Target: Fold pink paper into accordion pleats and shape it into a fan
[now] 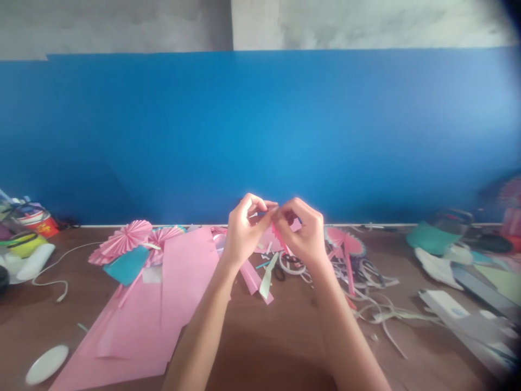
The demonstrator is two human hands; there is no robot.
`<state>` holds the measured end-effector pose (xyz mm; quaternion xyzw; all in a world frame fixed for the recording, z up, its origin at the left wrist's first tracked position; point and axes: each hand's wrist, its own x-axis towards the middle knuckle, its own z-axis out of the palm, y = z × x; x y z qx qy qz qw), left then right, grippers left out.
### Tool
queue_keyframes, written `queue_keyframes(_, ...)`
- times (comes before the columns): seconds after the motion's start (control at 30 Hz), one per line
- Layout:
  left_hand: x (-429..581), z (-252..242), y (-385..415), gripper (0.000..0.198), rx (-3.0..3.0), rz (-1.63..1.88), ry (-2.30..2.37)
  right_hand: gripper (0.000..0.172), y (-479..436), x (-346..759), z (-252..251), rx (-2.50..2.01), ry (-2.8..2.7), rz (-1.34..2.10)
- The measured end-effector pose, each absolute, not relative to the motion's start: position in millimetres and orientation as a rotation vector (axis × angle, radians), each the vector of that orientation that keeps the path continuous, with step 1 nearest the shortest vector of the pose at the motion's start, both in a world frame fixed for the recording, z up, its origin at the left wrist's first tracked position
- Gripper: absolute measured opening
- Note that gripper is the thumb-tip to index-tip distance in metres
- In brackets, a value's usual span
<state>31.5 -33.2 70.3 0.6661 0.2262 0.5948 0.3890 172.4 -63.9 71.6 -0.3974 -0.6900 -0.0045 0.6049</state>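
Note:
My left hand (243, 231) and my right hand (303, 233) are raised together above the brown table (260, 347), fingertips pinched and meeting at the centre. Between them they hold a small folded pink paper piece (280, 234), mostly hidden by the fingers of my right hand. Large pink paper sheets (163, 304) lie flat on the table below and left of my left forearm. Pink pleated paper fans (128, 239) rest behind the sheets near the wall.
A blue board (260, 136) stands along the table's back. Paper strips and scraps (366, 288) litter the right middle, with another pink fan (344, 241). A white round lid (46, 364) lies front left, a white cord (57, 271) at left, and cluttered supplies sit at both ends.

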Motion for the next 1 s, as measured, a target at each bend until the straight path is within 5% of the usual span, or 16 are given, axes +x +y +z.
queue_keyframes(1.0,41,70,-42,0.027,1.619,1.635,0.627,0.016,-63,175,69,-1.046,-1.638,-0.080)
